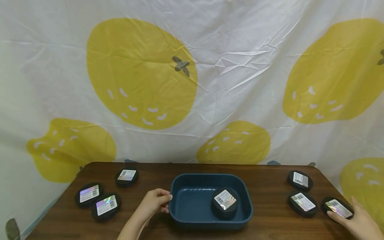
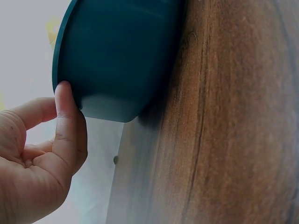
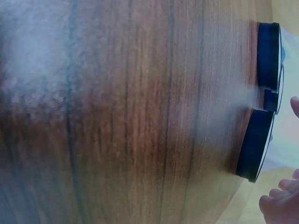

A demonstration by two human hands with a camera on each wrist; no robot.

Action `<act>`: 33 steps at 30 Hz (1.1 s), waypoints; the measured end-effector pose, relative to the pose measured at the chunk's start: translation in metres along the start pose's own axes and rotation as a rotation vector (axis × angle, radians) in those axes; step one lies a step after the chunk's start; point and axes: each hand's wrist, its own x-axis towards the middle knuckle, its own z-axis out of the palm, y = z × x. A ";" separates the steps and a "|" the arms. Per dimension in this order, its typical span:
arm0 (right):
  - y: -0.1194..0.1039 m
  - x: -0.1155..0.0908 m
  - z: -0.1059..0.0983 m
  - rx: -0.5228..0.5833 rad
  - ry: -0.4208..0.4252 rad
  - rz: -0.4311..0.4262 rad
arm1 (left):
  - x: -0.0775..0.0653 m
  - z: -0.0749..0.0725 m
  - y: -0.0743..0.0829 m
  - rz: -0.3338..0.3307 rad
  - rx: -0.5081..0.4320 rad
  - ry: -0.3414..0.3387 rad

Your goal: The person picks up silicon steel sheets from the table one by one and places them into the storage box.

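My left hand [image 1: 154,203] pinches the left rim of a dark blue rectangular bin [image 1: 192,218] between thumb and fingers; the left wrist view shows the hand [image 2: 44,149] at the bin's edge [image 2: 112,60]. Inside the bin, toward its right, sits a flat round black container [image 1: 225,204] with a white label on top. At the table's right side my right hand [image 1: 360,218] spreads over another such container [image 1: 337,208], thumb in front and fingers to its right. In the right wrist view a gap shows between fingertips [image 3: 280,198] and the container [image 3: 256,144].
Two more round black containers stand at the right, one farther back [image 1: 300,180] and one nearer [image 1: 302,204]. Three others lie at the left: one behind [image 1: 126,176], two close together [image 1: 89,195] [image 1: 106,206]. A lemon-print cloth [image 1: 228,100] hangs behind the brown wooden table [image 1: 270,193].
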 end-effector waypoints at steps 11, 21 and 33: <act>0.007 0.007 0.002 -0.001 -0.026 0.108 | 0.001 -0.001 0.000 -0.002 -0.009 -0.010; 0.009 0.014 0.011 -0.009 -0.068 0.239 | 0.000 -0.002 -0.001 -0.005 -0.003 -0.009; 0.004 0.014 0.015 -0.045 -0.035 0.261 | 0.001 -0.002 -0.001 -0.006 0.006 -0.011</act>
